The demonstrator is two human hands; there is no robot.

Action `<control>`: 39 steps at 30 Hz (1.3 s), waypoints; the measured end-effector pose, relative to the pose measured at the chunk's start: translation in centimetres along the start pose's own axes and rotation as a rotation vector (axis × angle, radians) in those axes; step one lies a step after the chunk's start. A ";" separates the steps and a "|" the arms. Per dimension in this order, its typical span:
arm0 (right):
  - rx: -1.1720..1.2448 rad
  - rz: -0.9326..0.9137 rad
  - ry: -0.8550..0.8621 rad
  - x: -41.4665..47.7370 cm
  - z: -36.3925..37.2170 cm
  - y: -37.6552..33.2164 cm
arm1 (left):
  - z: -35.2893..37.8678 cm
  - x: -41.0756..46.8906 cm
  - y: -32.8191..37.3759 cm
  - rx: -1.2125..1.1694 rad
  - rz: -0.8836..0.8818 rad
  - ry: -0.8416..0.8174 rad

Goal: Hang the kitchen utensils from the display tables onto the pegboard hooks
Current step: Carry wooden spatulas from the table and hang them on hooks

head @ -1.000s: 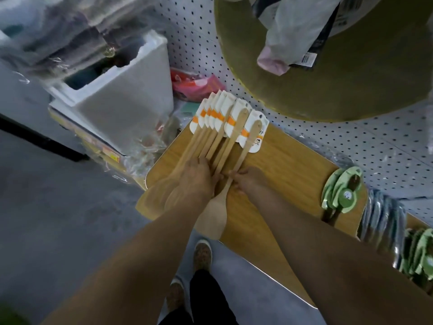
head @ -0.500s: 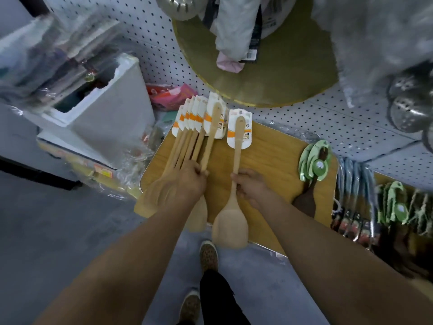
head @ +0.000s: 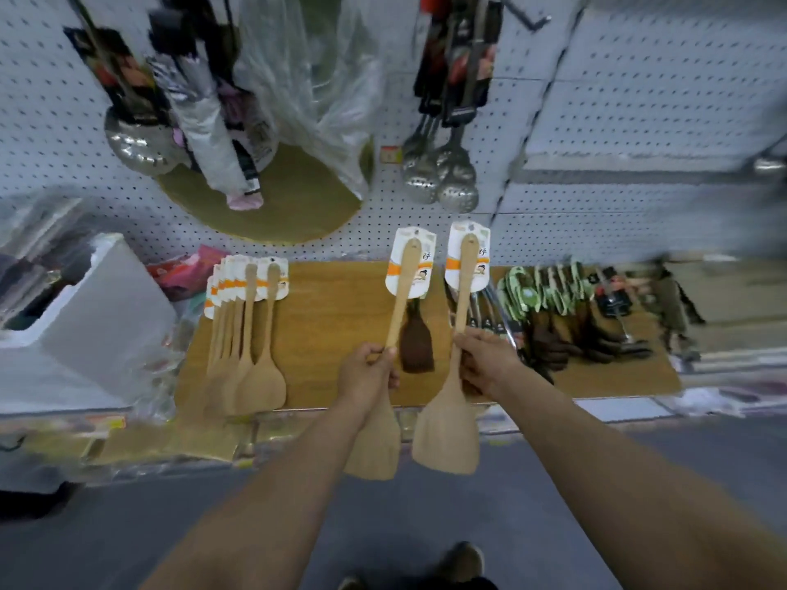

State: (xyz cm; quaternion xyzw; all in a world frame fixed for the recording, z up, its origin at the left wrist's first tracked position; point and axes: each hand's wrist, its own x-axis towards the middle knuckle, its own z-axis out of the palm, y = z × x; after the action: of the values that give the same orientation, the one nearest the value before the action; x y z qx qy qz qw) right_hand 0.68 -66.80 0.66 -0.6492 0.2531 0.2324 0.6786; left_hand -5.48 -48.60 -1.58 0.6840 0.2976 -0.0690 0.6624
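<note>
Wooden spatulas (head: 447,432) beyond table (head: 332,317) edge

I have bare tabletop (head: 332,317), front edge to back, between the wooden spatulas (head: 247,359) at the left end and the dark spatula (head: 417,342). Green-carded utensils (head: 549,291) crowd the right end. Steel ladles (head: 443,181) hang over the back edge; pegboard (head: 639,100) right of them is bare.

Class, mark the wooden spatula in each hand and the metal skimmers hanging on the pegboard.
left-hand wooden spatula (head: 401,293): head view, on its handle.
right-hand wooden spatula (head: 445,432): head view, on its blade.
metal skimmers (head: 458,192): head view, on a perforated bowl.
</note>
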 end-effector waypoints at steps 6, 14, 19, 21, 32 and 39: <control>0.111 -0.164 0.149 -3.5 -15.4 -4.2 | 13.7 -4.3 3.8 -0.047 0.142 -0.167; 0.228 -0.295 0.248 -8.8 -37.8 -8.2 | 34.7 -14.0 6.6 -0.012 0.251 -0.282; 0.258 -0.362 0.298 -10.9 -49.3 -10.5 | 45.9 -18.5 9.6 -0.159 0.289 -0.349; 0.271 -0.379 0.312 -11.0 -52.8 -11.4 | 49.5 -19.2 10.5 -0.182 0.286 -0.365; 0.364 -0.481 0.348 -5.4 -66.6 -18.7 | 66.0 -16.7 16.2 -0.189 0.385 -0.395; 0.345 -0.464 0.372 -0.9 -75.1 -24.4 | 75.4 -14.7 19.5 -0.232 0.365 -0.452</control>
State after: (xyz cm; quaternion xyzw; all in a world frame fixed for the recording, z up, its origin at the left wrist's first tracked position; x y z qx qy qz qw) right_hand 12.56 -142.96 17.75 -0.5966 0.2537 -0.0968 0.7552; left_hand 14.87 -123.61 13.94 0.6134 0.0209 -0.0650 0.7868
